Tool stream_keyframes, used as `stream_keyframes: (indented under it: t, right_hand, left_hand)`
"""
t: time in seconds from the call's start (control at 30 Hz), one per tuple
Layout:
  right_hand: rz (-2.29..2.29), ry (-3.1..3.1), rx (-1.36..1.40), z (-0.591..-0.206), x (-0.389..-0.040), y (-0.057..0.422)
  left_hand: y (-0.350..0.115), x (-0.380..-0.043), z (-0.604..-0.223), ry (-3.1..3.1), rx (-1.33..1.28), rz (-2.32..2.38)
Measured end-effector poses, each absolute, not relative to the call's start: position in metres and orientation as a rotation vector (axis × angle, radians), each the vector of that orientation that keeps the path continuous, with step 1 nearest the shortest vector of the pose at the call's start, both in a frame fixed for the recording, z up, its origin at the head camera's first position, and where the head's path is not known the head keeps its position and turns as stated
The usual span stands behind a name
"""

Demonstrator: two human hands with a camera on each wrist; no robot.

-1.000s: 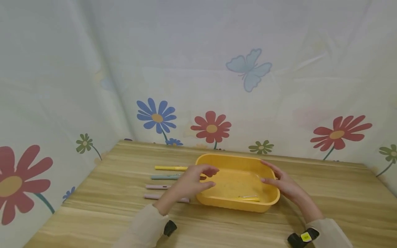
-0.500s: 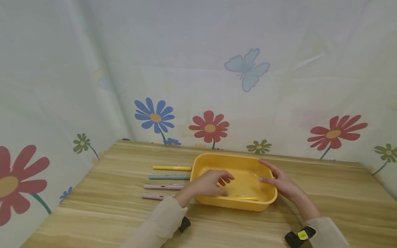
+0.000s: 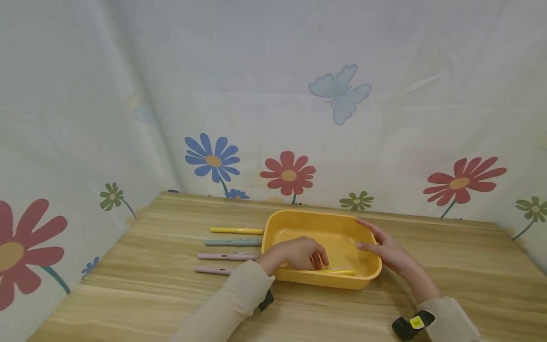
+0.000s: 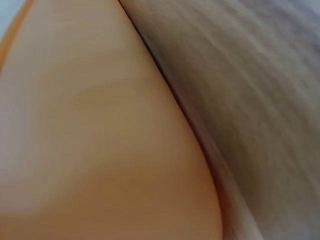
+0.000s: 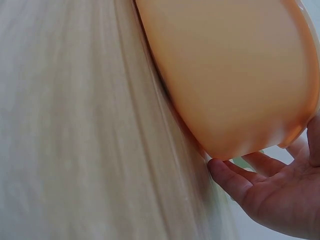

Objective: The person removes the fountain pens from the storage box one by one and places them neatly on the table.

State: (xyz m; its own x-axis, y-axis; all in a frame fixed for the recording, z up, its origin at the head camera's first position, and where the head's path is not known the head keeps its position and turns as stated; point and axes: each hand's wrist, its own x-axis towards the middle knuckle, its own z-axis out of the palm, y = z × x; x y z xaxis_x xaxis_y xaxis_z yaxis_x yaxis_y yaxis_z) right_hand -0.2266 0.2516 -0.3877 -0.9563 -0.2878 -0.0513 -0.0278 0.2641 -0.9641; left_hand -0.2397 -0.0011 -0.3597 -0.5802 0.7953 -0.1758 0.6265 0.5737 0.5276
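Note:
A yellow plastic tray (image 3: 316,280) stands on the wooden table. Inside it, near the front wall, lies a yellow pen (image 3: 342,271) with a metal clip. My left hand (image 3: 299,252) reaches over the tray's left side, fingers bent down at the left end of that pen; the fingertips are partly hidden, so whether they pinch it is unclear. At the tray's right end my right hand (image 3: 386,249) holds the rim, thumb inside and fingers outside. The right wrist view shows the right hand (image 5: 280,195) against the tray's outer wall (image 5: 235,80). Only tray wall (image 4: 110,120) and tabletop show in the left wrist view.
Left of the tray lie a yellow pen (image 3: 235,231), a blue-green pen (image 3: 231,242) and two pale pink pens, the upper pink pen (image 3: 226,256) and the lower pink pen (image 3: 213,270), roughly parallel. A flower-printed curtain (image 3: 256,118) hangs behind the table (image 3: 141,294).
My left hand has moved right and down, from the tray's left rim to the yellow pen inside. My right hand keeps its hold on the tray's right end.

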Motion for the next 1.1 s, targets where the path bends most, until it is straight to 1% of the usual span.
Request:
stream_keyframes:
  t: [0.33,0.97,1.1]
  right_hand:
    - [-1.787,2.284,-0.303,-0.3894,-0.2258,0.2505]
    - [-1.758,2.319,-0.312,-0.3883,-0.2253,0.2511]
    - [-1.759,2.316,-0.304,-0.3881,-0.226,0.2515]
  left_hand:
    - [0.0015,-0.2387,-0.3619,2.441,1.096,0.504]
    - [-0.0017,-0.2425,-0.3635,2.556,1.019,0.513]
    - [-0.0029,-0.2423,-0.3631,2.596,1.038,0.492]
